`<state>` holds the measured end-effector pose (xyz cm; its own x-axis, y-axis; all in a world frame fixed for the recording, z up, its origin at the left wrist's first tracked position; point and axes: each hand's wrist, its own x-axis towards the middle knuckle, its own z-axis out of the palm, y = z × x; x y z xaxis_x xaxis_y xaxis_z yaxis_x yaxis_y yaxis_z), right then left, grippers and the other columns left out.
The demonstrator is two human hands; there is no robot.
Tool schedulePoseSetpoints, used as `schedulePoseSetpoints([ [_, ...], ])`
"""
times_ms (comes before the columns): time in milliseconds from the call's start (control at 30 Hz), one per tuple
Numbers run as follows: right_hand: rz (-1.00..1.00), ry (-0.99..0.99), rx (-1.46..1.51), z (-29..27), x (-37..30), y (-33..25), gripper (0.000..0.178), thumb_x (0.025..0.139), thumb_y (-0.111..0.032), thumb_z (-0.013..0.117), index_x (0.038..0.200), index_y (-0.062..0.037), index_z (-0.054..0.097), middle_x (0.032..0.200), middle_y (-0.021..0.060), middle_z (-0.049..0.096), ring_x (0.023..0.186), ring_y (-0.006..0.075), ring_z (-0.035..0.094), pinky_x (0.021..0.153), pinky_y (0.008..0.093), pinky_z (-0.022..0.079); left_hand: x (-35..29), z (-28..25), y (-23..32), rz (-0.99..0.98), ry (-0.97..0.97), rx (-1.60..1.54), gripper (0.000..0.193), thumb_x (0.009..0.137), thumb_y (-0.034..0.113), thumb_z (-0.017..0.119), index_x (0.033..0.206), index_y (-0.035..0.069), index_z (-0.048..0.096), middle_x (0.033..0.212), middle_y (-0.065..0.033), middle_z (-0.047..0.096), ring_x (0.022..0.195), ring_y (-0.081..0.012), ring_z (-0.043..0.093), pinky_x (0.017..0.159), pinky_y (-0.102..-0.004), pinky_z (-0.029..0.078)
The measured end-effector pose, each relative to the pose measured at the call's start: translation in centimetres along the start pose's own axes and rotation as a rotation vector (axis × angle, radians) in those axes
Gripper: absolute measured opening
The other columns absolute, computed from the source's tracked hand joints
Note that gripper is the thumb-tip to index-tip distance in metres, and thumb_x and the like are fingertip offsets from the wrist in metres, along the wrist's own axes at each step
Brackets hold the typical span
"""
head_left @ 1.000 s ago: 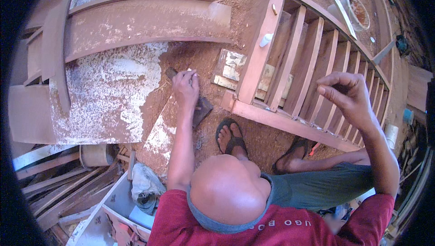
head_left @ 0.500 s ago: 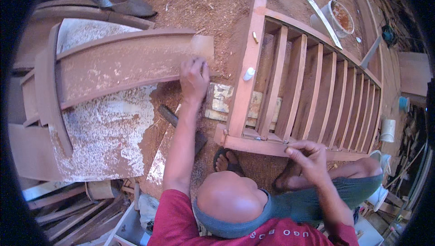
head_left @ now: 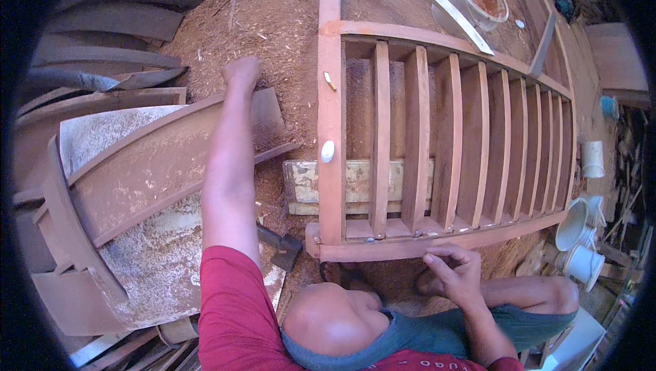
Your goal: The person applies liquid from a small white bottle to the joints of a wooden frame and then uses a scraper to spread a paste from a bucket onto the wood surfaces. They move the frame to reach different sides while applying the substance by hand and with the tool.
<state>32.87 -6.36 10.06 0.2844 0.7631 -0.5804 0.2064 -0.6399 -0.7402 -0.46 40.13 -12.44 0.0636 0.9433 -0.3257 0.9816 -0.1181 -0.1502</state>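
My left arm stretches forward, and my left hand is a closed fist over the shavings, just beyond the end of a dusty wooden board with raised edges. Its fingertips are hidden, so I cannot make out what it holds. By the near rail of a slatted wooden frame, my right hand has thumb and forefinger pinched together; anything between them is too small to tell. A small white bottle and a little brass-coloured piece lie on the frame's left upright.
A dark-headed hammer lies left of the frame's near corner. Beyond the frame are a pale strip and a white bucket with reddish-brown contents. More white buckets stand at the right. Curved timber pieces lie at the far left.
My left hand has moved forward, from above the board to past its end. My right hand stays pinched near the frame's near rail. The view has shifted, moving the frame leftward in the picture.
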Motion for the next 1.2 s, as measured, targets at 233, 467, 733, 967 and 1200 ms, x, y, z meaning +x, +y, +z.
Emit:
schedulePoseSetpoints([
  [233, 0.151, 0.039, 0.068, -0.4, -0.2, -0.4, 0.013, 0.084, -0.007, 0.074, 0.094, 0.0015, 0.073, 0.089, 0.0097, 0.073, 0.084, 0.0141, 0.066, 0.079, 0.0288, 0.052, -4.6, -4.6, 1.2, 0.206, 0.222, -0.529, 0.028, 0.086, 0.023, 0.064, 0.101, 0.001, 0.07, 0.102, -0.0223, 0.07, 0.093, -0.0387, 0.068, 0.08, -0.0445, 0.054],
  [467, -0.12, -0.115, -0.082, 0.8, 0.6, -0.5, 0.015, 0.086, -0.01, 0.073, 0.096, 0.0011, 0.073, 0.089, 0.009, 0.073, 0.082, 0.0138, 0.065, 0.077, 0.0294, 0.052, -24.4, -5.5, -0.5, -0.005, 0.372, -1.368, 0.021, 0.097, 0.017, 0.06, 0.108, 0.001, 0.067, 0.084, -0.0059, 0.067, 0.072, -0.0126, 0.063, 0.067, -0.0271, 0.051],
  [733, -0.255, -0.236, -0.057, 4.9, 1.4, -2.4, 0.014, 0.086, -0.01, 0.073, 0.095, 0.0003, 0.074, 0.087, 0.0063, 0.073, 0.08, 0.0096, 0.065, 0.074, 0.0265, 0.052, -45.3, -0.7, 5.1, -0.126, 0.396, -1.272, 0.026, 0.088, 0.01, 0.07, 0.113, 0.004, 0.068, 0.093, -0.0073, 0.069, 0.088, -0.016, 0.065, 0.081, -0.0294, 0.051],
  [967, -0.27, -0.287, -0.056, 7.9, 1.1, -3.5, 0.016, 0.087, -0.012, 0.073, 0.097, 0.0006, 0.074, 0.086, 0.0041, 0.072, 0.078, 0.0065, 0.063, 0.07, 0.0238, 0.052, -49.0, 2.7, 8.5, -0.217, 0.485, -1.201, 0.02, 0.083, 0.006, 0.075, 0.102, 0.002, 0.073, 0.087, -0.0112, 0.065, 0.079, -0.0211, 0.063, 0.07, -0.0303, 0.051],
  [1200, -0.322, -0.239, -0.06, 8.5, 1.0, -2.5, 0.012, 0.087, -0.009, 0.074, 0.095, 0.0001, 0.074, 0.076, -0.0017, 0.066, 0.069, 0.0036, 0.056, 0.062, 0.0207, 0.045, -49.3, 3.4, 9.1, -0.218, 0.508, -1.228, 0.021, 0.081, 0.005, 0.077, 0.102, 0.004, 0.075, 0.08, -0.0085, 0.061, 0.072, -0.0183, 0.059, 0.065, -0.0306, 0.049],
])
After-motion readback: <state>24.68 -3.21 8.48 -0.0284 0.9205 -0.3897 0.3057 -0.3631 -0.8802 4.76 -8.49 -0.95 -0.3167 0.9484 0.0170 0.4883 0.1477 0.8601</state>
